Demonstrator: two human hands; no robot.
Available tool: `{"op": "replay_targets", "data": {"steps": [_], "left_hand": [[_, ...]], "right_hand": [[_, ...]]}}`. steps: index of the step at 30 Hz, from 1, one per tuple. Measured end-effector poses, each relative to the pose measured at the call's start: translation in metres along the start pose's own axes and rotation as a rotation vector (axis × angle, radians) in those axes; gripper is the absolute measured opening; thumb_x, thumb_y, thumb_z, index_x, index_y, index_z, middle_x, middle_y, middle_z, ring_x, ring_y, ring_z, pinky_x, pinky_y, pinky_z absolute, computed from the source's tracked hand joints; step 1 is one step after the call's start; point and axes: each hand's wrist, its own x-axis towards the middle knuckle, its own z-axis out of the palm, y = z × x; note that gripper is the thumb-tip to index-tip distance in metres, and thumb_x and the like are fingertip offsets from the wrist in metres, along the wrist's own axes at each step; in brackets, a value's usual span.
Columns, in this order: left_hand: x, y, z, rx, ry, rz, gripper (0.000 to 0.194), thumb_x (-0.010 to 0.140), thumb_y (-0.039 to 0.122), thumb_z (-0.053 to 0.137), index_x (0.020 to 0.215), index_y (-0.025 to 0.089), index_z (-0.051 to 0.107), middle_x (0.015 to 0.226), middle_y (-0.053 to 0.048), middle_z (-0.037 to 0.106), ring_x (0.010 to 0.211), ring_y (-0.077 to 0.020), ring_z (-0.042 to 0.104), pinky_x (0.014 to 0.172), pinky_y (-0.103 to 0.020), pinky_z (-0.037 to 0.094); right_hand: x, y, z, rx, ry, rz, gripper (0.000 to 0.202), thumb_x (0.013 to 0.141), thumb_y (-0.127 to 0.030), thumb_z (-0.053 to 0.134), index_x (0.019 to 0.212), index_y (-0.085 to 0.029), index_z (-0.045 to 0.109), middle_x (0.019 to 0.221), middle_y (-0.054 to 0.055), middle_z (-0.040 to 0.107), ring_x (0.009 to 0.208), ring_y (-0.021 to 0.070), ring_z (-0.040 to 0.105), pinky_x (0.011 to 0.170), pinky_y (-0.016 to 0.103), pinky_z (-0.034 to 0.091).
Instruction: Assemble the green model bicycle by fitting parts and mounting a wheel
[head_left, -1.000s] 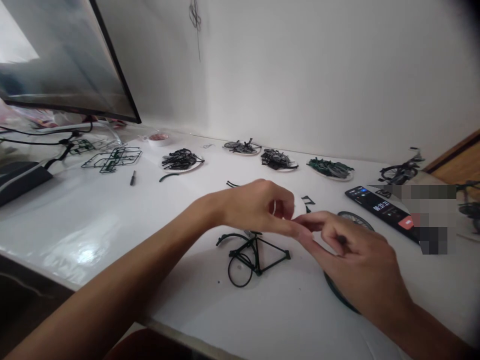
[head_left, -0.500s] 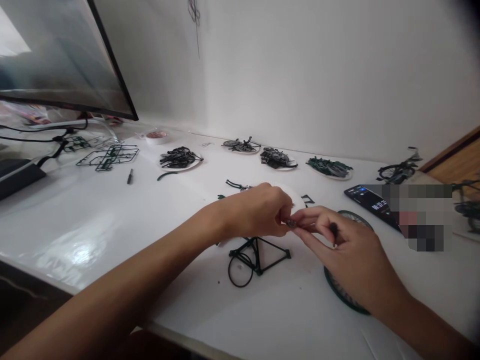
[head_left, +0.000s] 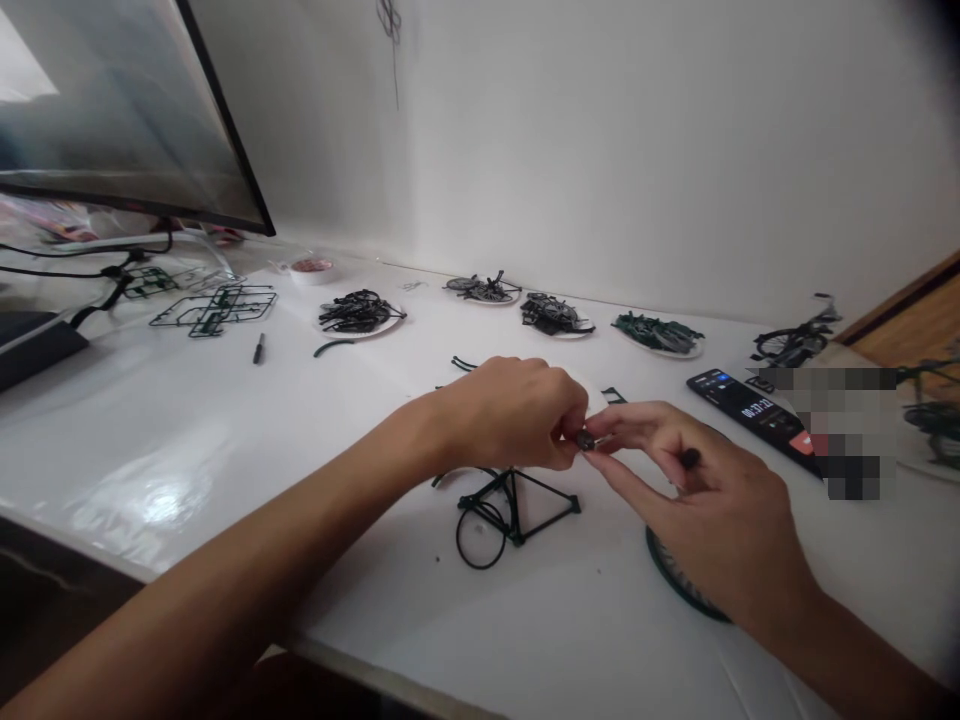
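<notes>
White tabletop (head_left: 247,425) | both hands (head_left: 517,412) pinching small dark part (head_left: 585,440) between them | dark bicycle frame (head_left: 515,512) lying nearby

Left forearm (head_left: 270,560): bare, long, tapering to a narrow wrist. Left grip (head_left: 521,412): bare human hand, rounded knuckles. Right forearm (head_left: 855,655): bare, smooth-contoured. Right grip (head_left: 716,515): bare human hand, slender fingers, tapered thumb.

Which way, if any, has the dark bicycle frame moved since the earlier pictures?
No: judged against the table's front edge, the dark bicycle frame lies where it did before.
</notes>
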Motion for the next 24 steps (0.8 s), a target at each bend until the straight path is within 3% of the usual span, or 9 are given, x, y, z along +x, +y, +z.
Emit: {"op": "replay_targets", "data": {"steps": [8, 14, 17, 20, 24], "left_hand": [[-0.004, -0.01, -0.003, -0.342, -0.164, 0.024, 0.003, 0.074, 0.015, 0.063, 0.077, 0.016, 0.063, 0.075, 0.0, 0.068, 0.063, -0.0105, 0.058, 0.053, -0.022, 0.04], [-0.008, -0.011, -0.01, -0.327, -0.348, 0.0, 0.01, 0.08, 0.025, 0.066, 0.086, 0.017, 0.065, 0.082, -0.002, 0.068, 0.067, -0.0117, 0.059, 0.056, -0.023, 0.041], [-0.014, -0.024, -0.024, -0.125, -0.262, -0.145, 0.023, 0.08, 0.039, 0.068, 0.093, 0.02, 0.067, 0.088, -0.003, 0.07, 0.067, -0.0131, 0.059, 0.057, -0.024, 0.039], [-0.021, -0.044, -0.036, 0.165, -0.142, -0.351, 0.021, 0.08, 0.038, 0.065, 0.09, 0.02, 0.068, 0.085, -0.006, 0.069, 0.064, -0.0155, 0.057, 0.059, -0.028, 0.036], [-0.026, -0.057, -0.043, 0.237, -0.155, -0.473, 0.019, 0.079, 0.037, 0.062, 0.082, 0.019, 0.067, 0.081, -0.008, 0.069, 0.061, -0.017, 0.055, 0.059, -0.03, 0.034]], "right_hand": [[-0.004, -0.007, -0.005, -0.043, -0.102, -0.142, 0.045, 0.086, -0.012, 0.065, 0.07, -0.024, 0.024, 0.107, 0.001, 0.071, 0.098, 0.017, 0.069, 0.075, 0.028, 0.053], [-0.002, -0.01, -0.009, 0.019, -0.266, -0.141, 0.046, 0.082, -0.008, 0.066, 0.068, -0.023, 0.025, 0.102, 0.001, 0.068, 0.091, 0.0142, 0.068, 0.07, 0.024, 0.053], [-0.006, -0.017, -0.007, 0.075, -0.345, -0.179, 0.045, 0.083, -0.008, 0.064, 0.067, -0.022, 0.025, 0.101, 0.001, 0.068, 0.092, 0.0142, 0.068, 0.068, 0.023, 0.052], [-0.013, -0.02, -0.002, 0.146, -0.461, -0.192, 0.042, 0.085, -0.008, 0.062, 0.068, -0.023, 0.026, 0.1, 0.001, 0.068, 0.092, 0.0152, 0.069, 0.064, 0.023, 0.052], [-0.02, -0.016, 0.006, 0.169, -0.537, -0.196, 0.041, 0.088, -0.009, 0.059, 0.068, -0.022, 0.026, 0.107, 0.001, 0.066, 0.094, 0.0148, 0.069, 0.065, 0.023, 0.051]]}}
